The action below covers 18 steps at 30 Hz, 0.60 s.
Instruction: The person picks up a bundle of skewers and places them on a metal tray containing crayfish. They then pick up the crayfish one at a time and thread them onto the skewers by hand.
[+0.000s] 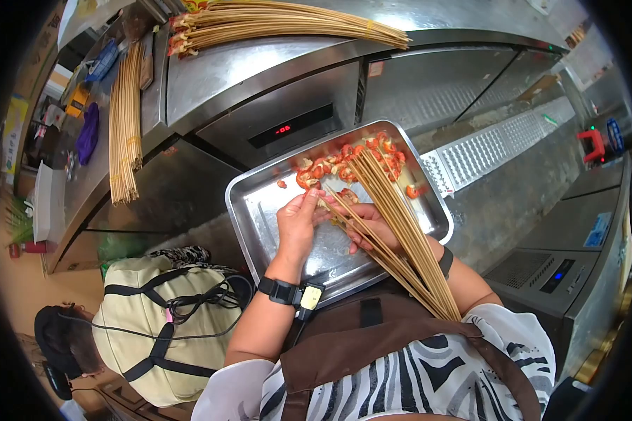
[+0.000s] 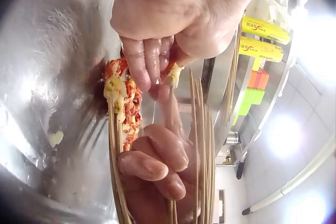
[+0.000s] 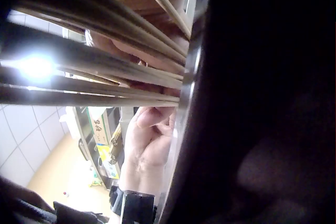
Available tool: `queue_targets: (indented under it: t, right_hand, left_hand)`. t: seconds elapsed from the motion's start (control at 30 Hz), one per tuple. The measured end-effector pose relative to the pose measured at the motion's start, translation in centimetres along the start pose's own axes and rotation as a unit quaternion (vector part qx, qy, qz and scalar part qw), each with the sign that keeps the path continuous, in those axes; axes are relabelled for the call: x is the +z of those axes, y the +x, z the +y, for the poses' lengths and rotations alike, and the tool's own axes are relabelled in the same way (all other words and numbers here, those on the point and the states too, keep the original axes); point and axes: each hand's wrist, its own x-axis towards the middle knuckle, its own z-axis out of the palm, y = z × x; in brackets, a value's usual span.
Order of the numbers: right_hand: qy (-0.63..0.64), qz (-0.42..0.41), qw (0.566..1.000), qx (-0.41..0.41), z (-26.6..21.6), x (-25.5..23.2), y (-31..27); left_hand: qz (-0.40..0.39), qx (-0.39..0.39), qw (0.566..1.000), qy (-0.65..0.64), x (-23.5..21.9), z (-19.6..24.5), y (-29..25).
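Note:
The left hand [image 1: 298, 219] pinches a small pale-and-red food piece [image 2: 175, 73] at the tip of a thin skewer [image 2: 171, 103]. Curled fingers of the right hand [image 1: 378, 228] hold that skewer and several other wooden skewers [image 1: 411, 245], which fan back toward the right forearm. Red and pale pieces [image 2: 128, 103] sit on the far ends of some skewers beside the right hand [image 2: 157, 169]. Under both hands is a metal tray [image 1: 249, 242], with loose red pieces [image 1: 316, 168] along its far side. Skewers partly cover the right hand in the right wrist view.
Loaded skewers [image 1: 281, 24] lie on the steel counter [image 1: 239, 63]; a bundle of bare skewers [image 1: 125, 119] lies at the left. A person in a pale top [image 1: 161, 323] is close on the left. A steel appliance [image 1: 558, 266] stands at the right.

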Motion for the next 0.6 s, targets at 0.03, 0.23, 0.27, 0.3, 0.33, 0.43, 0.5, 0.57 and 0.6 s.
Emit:
queue_targets:
  t: [0.03,0.23,0.27,0.3,0.33,0.43,0.5,0.57,0.6]
  right_hand:
    - [0.007,0.0,1.0,-0.003,0.0,0.0,-0.1]
    - [0.028,0.0,1.0,-0.007,-0.2,0.2,-0.3]
    - [0.031,0.001,0.999,-0.009,-0.3,0.4,-0.4]
    - [0.033,0.001,0.999,-0.008,-0.1,0.3,-0.3]
    - [0.028,-0.01,0.999,-0.019,0.1,0.1,-0.2]
    - [0.04,-0.008,0.998,-0.043,0.9,-0.2,0.0]
    - [0.032,0.008,0.998,-0.058,0.3,0.1,-0.1]
    - [0.024,0.018,0.998,-0.052,0.2,0.1,-0.1]
    - [0.016,0.029,0.998,-0.046,0.1,0.1,0.0]
  left_hand:
    - [0.001,0.0,1.0,-0.001,0.0,0.0,-0.1]
    - [0.003,-0.028,0.999,-0.025,0.1,-0.3,-0.5]
    - [0.001,-0.038,0.999,-0.031,0.2,-0.3,-0.5]
    - [0.0,-0.048,0.998,-0.037,0.2,-0.3,-0.6]
    - [0.001,-0.05,0.998,-0.037,0.2,-0.3,-0.7]
    - [-0.003,-0.066,0.997,-0.028,0.6,-0.3,-1.0]
    - [0.01,-0.07,0.996,-0.046,0.9,-0.3,-1.2]
    - [0.005,-0.074,0.996,-0.048,0.7,-0.5,-1.2]
    - [-0.001,-0.077,0.996,-0.049,0.6,-0.5,-1.1]
